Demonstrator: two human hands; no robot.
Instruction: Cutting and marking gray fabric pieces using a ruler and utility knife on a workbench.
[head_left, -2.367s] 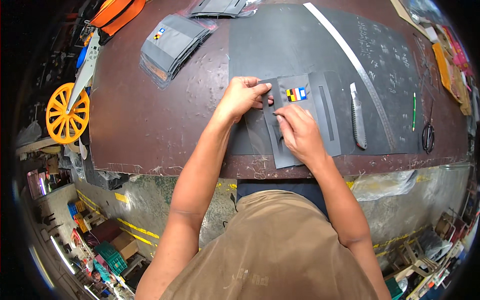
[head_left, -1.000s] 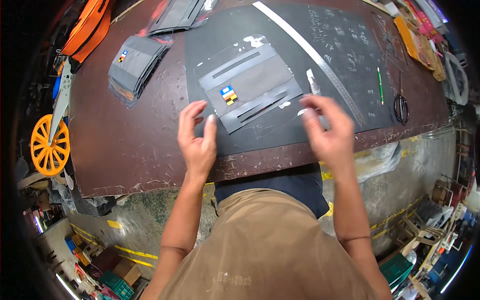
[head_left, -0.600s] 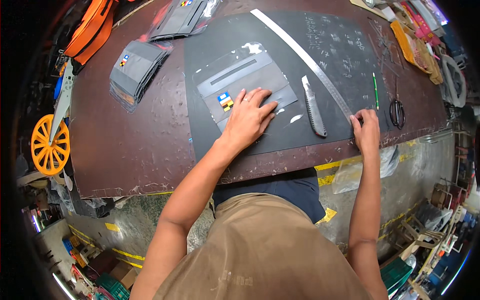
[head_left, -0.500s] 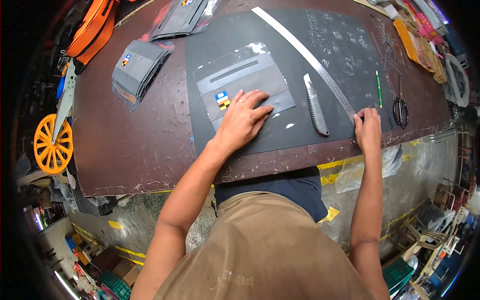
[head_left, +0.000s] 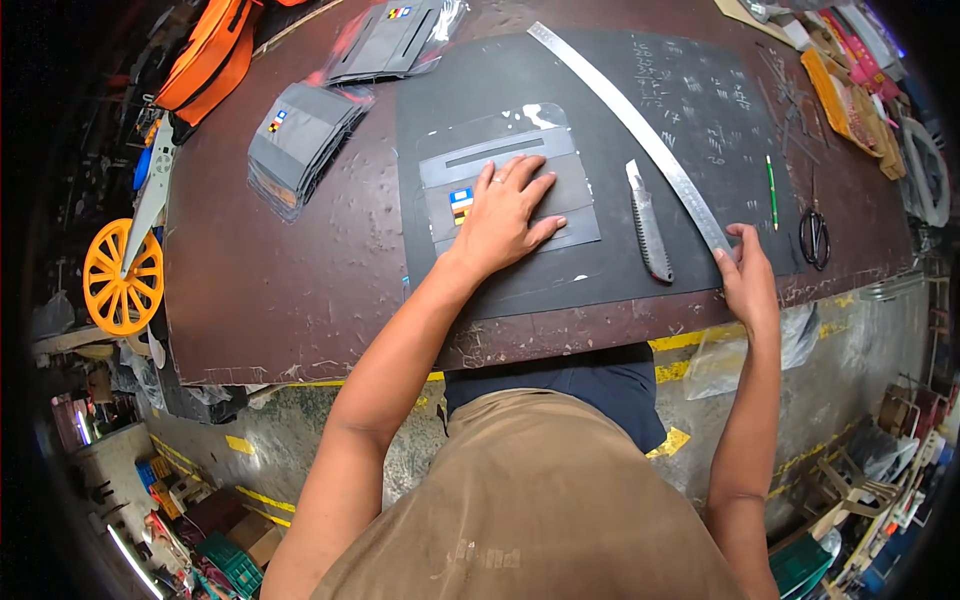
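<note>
My left hand (head_left: 505, 212) lies flat, fingers spread, on a grey fabric panel (head_left: 575, 215) with a small blue, yellow and red patch (head_left: 460, 199). The panel rests on a dark cutting mat (head_left: 600, 90) on the brown workbench. My right hand (head_left: 747, 277) touches the near end of a long steel ruler (head_left: 630, 125) that runs diagonally across the mat; its fingers curl at the ruler's tip near the bench edge. A grey utility knife (head_left: 648, 222) lies between the two hands, untouched.
A stack of similar grey panels (head_left: 300, 135) lies at the left, more (head_left: 395, 38) at the back. A green pencil (head_left: 772, 192) and black scissors (head_left: 815, 235) sit to the right. An orange bag (head_left: 205, 55) and an orange wheel (head_left: 122, 278) are at the far left.
The left hand moved from the bench edge onto the grey panel and stays pressed there. The right hand went out to the ruler's near end. The knife now lies on the mat.
</note>
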